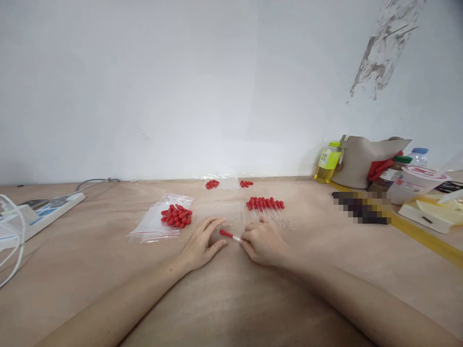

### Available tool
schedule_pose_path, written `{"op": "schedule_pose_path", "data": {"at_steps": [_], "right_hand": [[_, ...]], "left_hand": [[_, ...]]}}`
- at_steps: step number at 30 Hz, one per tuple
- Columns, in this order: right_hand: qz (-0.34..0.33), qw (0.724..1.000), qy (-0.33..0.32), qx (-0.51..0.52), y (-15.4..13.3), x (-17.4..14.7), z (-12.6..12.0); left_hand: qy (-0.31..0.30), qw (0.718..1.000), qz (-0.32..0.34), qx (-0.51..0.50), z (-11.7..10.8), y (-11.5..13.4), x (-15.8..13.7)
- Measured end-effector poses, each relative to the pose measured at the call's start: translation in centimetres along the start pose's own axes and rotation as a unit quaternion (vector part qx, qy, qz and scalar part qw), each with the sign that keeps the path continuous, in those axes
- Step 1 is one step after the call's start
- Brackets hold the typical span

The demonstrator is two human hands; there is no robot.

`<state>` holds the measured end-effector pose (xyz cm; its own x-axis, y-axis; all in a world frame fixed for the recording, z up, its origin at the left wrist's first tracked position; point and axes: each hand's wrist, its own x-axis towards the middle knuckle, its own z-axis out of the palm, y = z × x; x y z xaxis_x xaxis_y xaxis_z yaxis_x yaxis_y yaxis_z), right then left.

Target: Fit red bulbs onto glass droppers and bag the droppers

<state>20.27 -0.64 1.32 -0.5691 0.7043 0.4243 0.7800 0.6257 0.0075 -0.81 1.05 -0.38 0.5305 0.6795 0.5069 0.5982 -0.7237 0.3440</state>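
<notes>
Head view: a dropper-like piece point(226, 233), made up of a red bulb and a pale stem, is held low over the tabletop point(202, 308), between the two hands. Its stem is pinched between the thumb and fingers of the right hand point(265, 242), and the bulb is pointed toward the left hand point(202, 243). The left hand is curved with thumb and fingers parted, and nothing is seen to be gripped by it; whether the clear tubes point(220, 212) behind it are touched by its fingertips cannot be told. Loose red bulbs point(176, 216) are heaped partly over the plastic bags point(152, 226), while bulb-topped tubes point(266, 203) are laid side by side beyond the right hand. The piece is judged to be very light; the bulb is probably soft and rubbery, the stem stiff, smooth and rather slippery, and brittle if made of glass. It is best grasped along the stem close to the bulb's neck, where sideways bending is kept small; the bulb itself would likely be dented by firm pressure.
</notes>
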Motion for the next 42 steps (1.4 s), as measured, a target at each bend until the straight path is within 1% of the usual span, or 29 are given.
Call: {"op": "schedule_pose_path", "data": {"at_steps": [2,5,7,10,14,18,27,31,36,39,42], "right_hand": [[0.102,0.994,0.006,0.032,1.4,0.5,-0.3],[0.261,0.961,0.033,0.08,4.0,1.7,-0.3],[0.324,0.941,0.038,0.092,5.1,2.6,0.1],[0.365,0.928,0.029,0.067,5.4,4.0,1.0],[0.381,0.924,0.013,-0.008,4.9,5.2,2.6],[0.39,0.92,-0.011,-0.039,5.0,5.5,3.3],[0.396,0.917,-0.045,-0.024,5.2,5.4,3.3],[0.388,0.921,-0.031,-0.027,5.3,5.3,3.4],[0.346,0.938,0.004,-0.026,4.8,5.7,3.6],[0.332,0.943,-0.016,-0.032,4.4,6.3,3.8],[0.347,0.935,-0.054,-0.043,4.2,7.1,4.0]], "left_hand": [[0.017,0.999,-0.037,0.01,0.0,-0.2,-0.1],[0.006,0.998,-0.058,0.012,0.1,-0.4,-0.2],[-0.001,0.998,-0.059,0.01,0.2,-0.4,-0.2],[-0.012,0.998,-0.063,0.009,0.3,-0.4,-0.2],[-0.02,0.997,-0.07,0.005,0.3,-0.4,-0.3],[-0.026,0.998,-0.065,0.002,0.2,-0.3,-0.2],[-0.028,0.997,-0.063,0.013,0.3,-0.3,-0.3],[-0.026,0.998,-0.063,0.011,0.2,-0.3,-0.2],[-0.034,0.997,-0.063,0.007,0.2,-0.4,-0.2],[-0.034,0.998,-0.061,0.007,0.3,-0.5,-0.2],[-0.029,0.998,-0.054,0.01,0.4,-0.5,-0.3]]}}
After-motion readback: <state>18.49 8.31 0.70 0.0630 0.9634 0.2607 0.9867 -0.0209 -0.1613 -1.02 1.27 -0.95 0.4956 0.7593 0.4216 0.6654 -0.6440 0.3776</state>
